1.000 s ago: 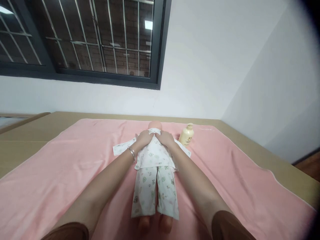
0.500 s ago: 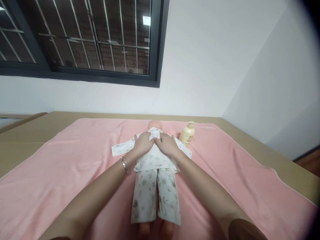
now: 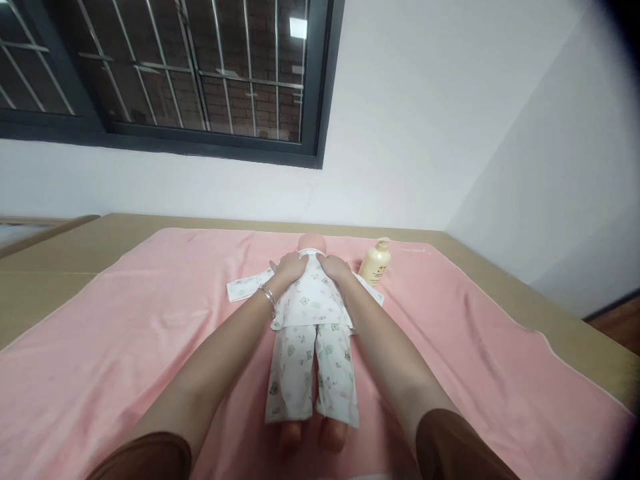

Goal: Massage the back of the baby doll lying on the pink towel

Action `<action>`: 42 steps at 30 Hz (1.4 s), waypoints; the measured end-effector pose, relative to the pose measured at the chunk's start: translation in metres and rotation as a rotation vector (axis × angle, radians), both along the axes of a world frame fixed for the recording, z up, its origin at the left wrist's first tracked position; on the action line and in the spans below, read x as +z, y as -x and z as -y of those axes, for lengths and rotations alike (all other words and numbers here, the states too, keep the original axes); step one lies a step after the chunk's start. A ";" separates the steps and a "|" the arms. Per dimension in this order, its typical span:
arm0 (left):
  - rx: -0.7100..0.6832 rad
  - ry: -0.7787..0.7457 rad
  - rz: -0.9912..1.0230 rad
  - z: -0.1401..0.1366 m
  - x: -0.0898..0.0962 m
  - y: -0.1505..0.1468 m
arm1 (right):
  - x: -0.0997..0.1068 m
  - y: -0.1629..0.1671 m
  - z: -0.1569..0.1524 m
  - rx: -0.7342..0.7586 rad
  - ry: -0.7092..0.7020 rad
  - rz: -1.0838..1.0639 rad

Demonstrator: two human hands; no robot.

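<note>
Fingers of our 2 hands loosely open over doll's shoulders, outer ones partly hidden, gripping nothing we can see. Left hand left of doll's midline, right hand right, thumbs inward on printed shirt. Doll lies on pink cloth, head farthest from us, 2 bare feet nearest. Yellow bottle just right of doll.

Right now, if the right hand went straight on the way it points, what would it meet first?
Probably the shirt collar, then the doll's head just beyond. The right hand lies at the shirt, angled forward and inward; one view leaves depth unclear.
</note>
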State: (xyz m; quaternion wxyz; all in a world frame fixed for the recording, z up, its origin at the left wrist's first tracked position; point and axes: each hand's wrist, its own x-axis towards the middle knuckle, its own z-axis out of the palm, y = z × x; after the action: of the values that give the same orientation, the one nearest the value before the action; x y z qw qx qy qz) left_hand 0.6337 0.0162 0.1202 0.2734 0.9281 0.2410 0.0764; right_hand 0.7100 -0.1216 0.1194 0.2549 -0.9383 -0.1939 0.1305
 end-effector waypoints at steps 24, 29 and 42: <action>-0.046 -0.107 -0.029 0.005 -0.007 0.021 | 0.005 0.017 -0.002 0.064 0.083 0.067; -0.008 -0.105 0.027 0.003 -0.019 0.018 | -0.002 0.022 -0.001 0.029 0.051 0.145; -0.014 -0.091 0.052 0.005 -0.021 0.018 | -0.006 0.023 0.000 0.014 0.035 0.166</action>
State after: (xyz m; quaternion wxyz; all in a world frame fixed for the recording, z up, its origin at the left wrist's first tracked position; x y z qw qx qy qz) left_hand 0.6153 0.0115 0.0994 0.2375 0.9389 0.2235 0.1097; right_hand 0.6873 -0.1214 0.1134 0.2206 -0.9488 -0.2185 0.0575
